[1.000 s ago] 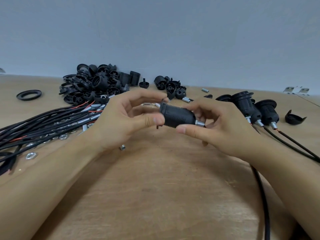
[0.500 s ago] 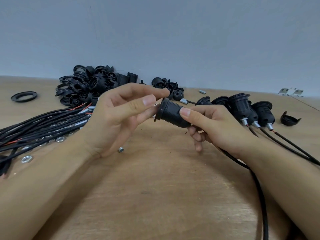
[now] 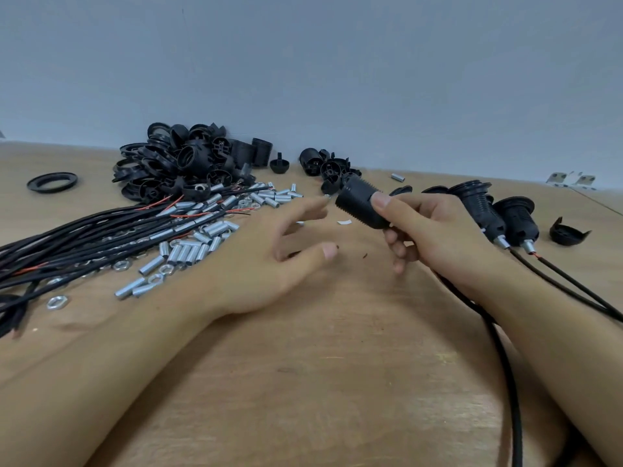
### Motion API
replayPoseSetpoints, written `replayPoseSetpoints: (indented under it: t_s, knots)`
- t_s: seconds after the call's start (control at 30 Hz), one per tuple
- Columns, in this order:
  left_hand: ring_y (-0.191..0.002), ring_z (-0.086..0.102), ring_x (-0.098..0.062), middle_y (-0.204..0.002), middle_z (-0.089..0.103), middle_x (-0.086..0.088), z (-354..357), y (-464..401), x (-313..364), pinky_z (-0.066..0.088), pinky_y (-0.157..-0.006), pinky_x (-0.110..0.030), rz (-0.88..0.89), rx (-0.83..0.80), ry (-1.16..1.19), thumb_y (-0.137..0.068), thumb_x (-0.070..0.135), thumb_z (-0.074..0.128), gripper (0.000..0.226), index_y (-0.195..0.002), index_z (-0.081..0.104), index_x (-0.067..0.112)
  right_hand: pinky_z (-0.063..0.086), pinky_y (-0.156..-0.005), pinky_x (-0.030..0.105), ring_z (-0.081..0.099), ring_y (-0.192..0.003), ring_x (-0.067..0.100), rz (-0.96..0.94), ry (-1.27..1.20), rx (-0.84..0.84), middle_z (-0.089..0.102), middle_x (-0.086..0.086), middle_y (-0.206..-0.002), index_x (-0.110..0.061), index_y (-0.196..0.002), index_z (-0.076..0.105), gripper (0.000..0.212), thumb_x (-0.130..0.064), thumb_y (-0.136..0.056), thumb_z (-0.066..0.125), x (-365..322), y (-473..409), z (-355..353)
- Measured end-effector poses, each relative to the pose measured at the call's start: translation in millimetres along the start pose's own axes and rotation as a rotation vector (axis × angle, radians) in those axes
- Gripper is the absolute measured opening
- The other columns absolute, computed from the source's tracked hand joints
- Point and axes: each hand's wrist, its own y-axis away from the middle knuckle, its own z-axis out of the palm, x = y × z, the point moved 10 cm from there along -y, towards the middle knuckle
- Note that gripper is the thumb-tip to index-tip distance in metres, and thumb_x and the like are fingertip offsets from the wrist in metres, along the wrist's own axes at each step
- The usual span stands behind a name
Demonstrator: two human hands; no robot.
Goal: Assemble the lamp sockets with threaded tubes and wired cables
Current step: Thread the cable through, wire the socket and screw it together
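A plain grey-blue wall (image 3: 337, 62) backs a wide wooden surface (image 3: 303, 365) that fills the lower part of the view. On its left lies a thick bundle of black cables (image 3: 84, 237) with red wire ends, too many to count. Behind it rises a heap of black socket parts (image 3: 188, 163), uncounted, with a smaller cluster (image 3: 327, 166) beside it. Scattered silver threaded tubes (image 3: 188, 251) and nuts (image 3: 58, 302) lie among the cable ends, dozens in all. At the right stand two finished sockets (image 3: 499, 214) with cables attached. One black ring (image 3: 52, 182) lies alone far left, one black cap (image 3: 568, 232) far right.

The right hand (image 3: 438, 237) has its grip closed round one threaded black socket (image 3: 362, 205), held above the surface, thumb on top; its cable (image 3: 505, 382) trails toward the near edge. The left hand (image 3: 269, 264) hovers with fingers loosely spread, holding nothing.
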Motion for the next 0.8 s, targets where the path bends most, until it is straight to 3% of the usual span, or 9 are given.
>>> replayPoseSetpoints:
  t_s: [0.07,0.13,0.27,0.4,0.5,0.57,0.67,0.8]
  knots:
    - [-0.114,0.058,-0.005,-0.118,0.065,0.022,8.3,0.8,7.8,0.043,-0.105,-0.038,0.104,-0.102,-0.248,-0.09,0.036,0.062,0.04,-0.129,0.063,0.03,0.049,-0.045,0.027,0.045,-0.05,0.015,0.006,-0.017,0.027,0.05,0.004,-0.06,-0.021,-0.06,0.066,0.035,-0.037,-0.092,0.064,1.8,-1.1,-5.5]
    - [-0.112,0.06,-0.005,-0.118,0.068,0.02,14.9,3.5,11.8,0.042,-0.104,-0.042,0.178,-0.157,-0.336,-0.095,0.034,0.06,0.031,-0.122,0.07,0.023,0.049,-0.045,0.027,0.045,-0.05,0.014,0.006,-0.016,-0.002,0.051,0.003,-0.06,-0.019,-0.064,0.067,0.033,-0.037,-0.091,0.066,4.0,-1.2,-1.2]
    - [-0.11,0.051,-0.002,-0.123,0.063,0.019,8.2,3.5,15.1,0.041,-0.101,-0.029,0.216,-0.138,-0.397,-0.086,0.066,0.055,0.057,-0.125,0.068,0.027,0.05,-0.046,0.029,0.047,-0.049,0.014,0.0,0.003,-0.048,0.052,0.004,-0.063,-0.016,-0.07,0.07,0.029,-0.038,-0.089,0.068,6.4,-1.2,5.1]
    - [-0.099,0.059,0.0,-0.108,0.069,0.017,8.2,3.8,22.2,0.048,-0.089,-0.025,0.269,-0.105,-0.361,-0.08,0.049,0.077,0.038,-0.11,0.074,0.027,0.05,-0.047,0.029,0.048,-0.05,0.014,-0.007,0.022,-0.054,0.053,0.004,-0.063,-0.013,-0.072,0.069,0.031,-0.039,-0.088,0.069,7.4,-2.2,3.6]
    - [-0.09,0.063,-0.001,-0.102,0.07,0.017,-27.3,-2.5,7.3,0.049,-0.08,-0.017,0.056,0.206,-0.036,-0.073,0.049,0.081,0.035,-0.104,0.07,0.037,0.05,-0.047,0.029,0.049,-0.051,0.014,-0.038,0.003,-0.053,0.053,0.004,-0.064,-0.011,-0.086,0.074,0.026,-0.037,-0.087,0.071,4.9,-1.4,3.0]
    - [-0.093,0.069,-0.012,-0.106,0.072,0.003,-44.0,-3.0,-9.7,0.055,-0.081,-0.024,-0.049,0.338,0.341,-0.073,0.042,0.079,0.039,-0.108,0.069,0.028,0.05,-0.047,0.028,0.05,-0.051,0.014,-0.098,0.026,-0.066,0.051,0.003,-0.063,-0.017,-0.094,0.076,0.019,-0.033,-0.087,0.072,-2.7,1.0,4.5]
    - [-0.101,0.069,-0.025,-0.109,0.072,-0.009,-39.6,-4.8,-13.9,0.057,-0.087,-0.04,-0.08,0.3,0.624,-0.079,0.032,0.075,0.036,-0.112,0.069,0.021,0.051,-0.048,0.029,0.055,-0.05,0.016,-0.188,0.104,-0.102,0.05,0.011,-0.069,-0.025,-0.102,0.075,0.021,-0.032,-0.082,0.077,-13.3,7.0,13.5]
    - [-0.101,0.069,-0.02,-0.116,0.07,-0.014,-18.1,-4.3,-12.6,0.057,-0.084,-0.033,-0.124,0.176,0.623,-0.075,0.04,0.073,0.046,-0.117,0.071,0.021,0.053,-0.048,0.027,0.056,-0.066,0.03,-0.264,0.168,-0.091,0.053,0.025,-0.092,-0.03,-0.104,0.074,0.029,-0.031,-0.075,0.079,-22.9,13.5,19.7]
